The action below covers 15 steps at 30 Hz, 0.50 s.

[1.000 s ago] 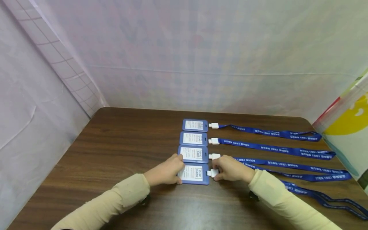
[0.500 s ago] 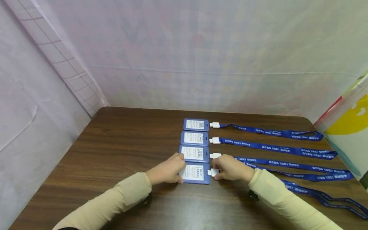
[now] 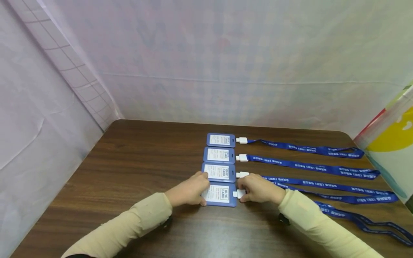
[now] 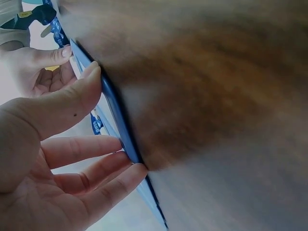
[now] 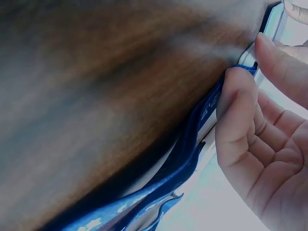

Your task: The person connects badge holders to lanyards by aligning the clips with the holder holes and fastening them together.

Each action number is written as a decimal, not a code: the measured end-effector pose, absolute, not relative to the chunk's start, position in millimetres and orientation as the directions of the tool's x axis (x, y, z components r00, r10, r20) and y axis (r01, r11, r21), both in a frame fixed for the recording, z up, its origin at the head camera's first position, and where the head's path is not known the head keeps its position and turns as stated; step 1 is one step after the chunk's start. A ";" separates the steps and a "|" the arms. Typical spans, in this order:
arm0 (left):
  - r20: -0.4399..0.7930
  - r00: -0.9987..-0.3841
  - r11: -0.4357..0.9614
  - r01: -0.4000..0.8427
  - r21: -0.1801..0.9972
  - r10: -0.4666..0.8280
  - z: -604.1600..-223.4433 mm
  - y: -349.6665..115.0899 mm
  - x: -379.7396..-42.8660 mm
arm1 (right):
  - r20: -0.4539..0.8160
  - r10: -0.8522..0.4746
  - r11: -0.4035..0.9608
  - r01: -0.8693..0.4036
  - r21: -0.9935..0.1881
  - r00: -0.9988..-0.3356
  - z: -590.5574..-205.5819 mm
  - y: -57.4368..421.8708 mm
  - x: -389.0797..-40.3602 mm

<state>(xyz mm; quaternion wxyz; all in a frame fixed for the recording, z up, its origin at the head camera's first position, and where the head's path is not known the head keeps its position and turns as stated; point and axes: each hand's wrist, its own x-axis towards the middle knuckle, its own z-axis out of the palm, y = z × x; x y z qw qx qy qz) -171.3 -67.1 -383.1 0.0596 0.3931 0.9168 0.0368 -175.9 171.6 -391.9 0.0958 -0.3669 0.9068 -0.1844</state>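
Observation:
Four blue ID card holders would be a column of several; the nearest ID card holder [image 3: 222, 194] lies flat with its white card face up. My left hand [image 3: 190, 189] grips its left end, thumb on the near edge and fingers along the left side; the left wrist view shows the holder's blue rim [image 4: 115, 106] between them. My right hand [image 3: 259, 189] pinches the white clip [image 3: 238, 194] of that holder's lanyard between thumb and forefinger, right at the slotted end. In the right wrist view, the blue lanyard [image 5: 204, 113] runs back from the pinched clip [image 5: 247, 57].
Behind lie more card holders [image 3: 220, 155] in a column, each with a white clip [image 3: 242, 157] at its right. Their blue lanyards [image 3: 300, 165] stretch right across the brown table [image 3: 145, 154]. A pale curtain [image 3: 219, 71] hangs along the table's back edge.
The head view has shifted slightly, so the things appear a little further right. Both hands keep the same hold.

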 end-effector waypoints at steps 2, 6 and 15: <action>-0.080 -0.682 0.687 0.718 0.110 0.727 -383.1 -65.8 -172.0 | -0.042 -0.699 0.665 -0.627 -0.405 -0.714 -392.2 172.9 -175.9; -0.079 -0.675 0.680 0.724 0.116 0.733 -383.0 -64.7 -173.1 | -0.047 -0.696 0.670 -0.625 -0.401 -0.717 -392.7 175.3 -174.4; -0.100 -0.658 0.665 0.736 0.124 0.746 -379.8 -68.9 -178.7 | -0.006 -0.690 0.662 -0.628 -0.410 -0.724 -395.9 177.4 -169.7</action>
